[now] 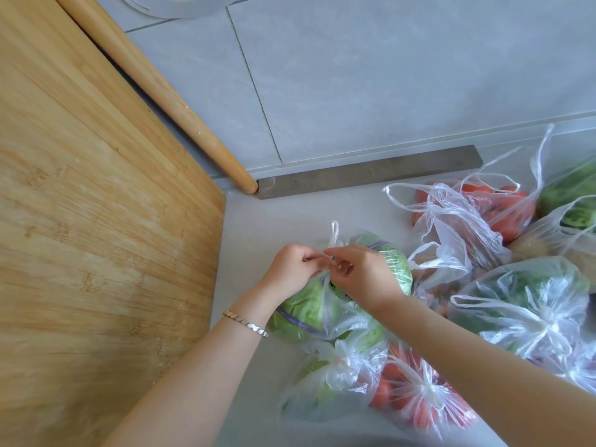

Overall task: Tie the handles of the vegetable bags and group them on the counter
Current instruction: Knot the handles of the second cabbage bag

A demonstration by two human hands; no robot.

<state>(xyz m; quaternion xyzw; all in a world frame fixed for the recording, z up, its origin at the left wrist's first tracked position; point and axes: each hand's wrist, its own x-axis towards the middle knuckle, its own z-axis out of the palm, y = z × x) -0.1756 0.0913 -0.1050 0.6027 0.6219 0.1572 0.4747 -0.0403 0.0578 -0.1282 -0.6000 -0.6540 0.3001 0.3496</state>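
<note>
A clear plastic bag of green cabbage lies on the pale counter. My left hand and my right hand meet above it, both pinching the bag's twisted handles, one loop sticking up. In front of it lie a knotted bag of greens and a knotted bag of tomatoes. To the right sits a knotted bag of dark greens. Behind, a tomato bag has loose handles. A bag of cucumbers shows at the right edge.
A large bamboo cutting board leans on the left, with a wooden rolling pin behind it. A grey metal strip lies along the tiled wall. Bare counter shows between the board and the bags.
</note>
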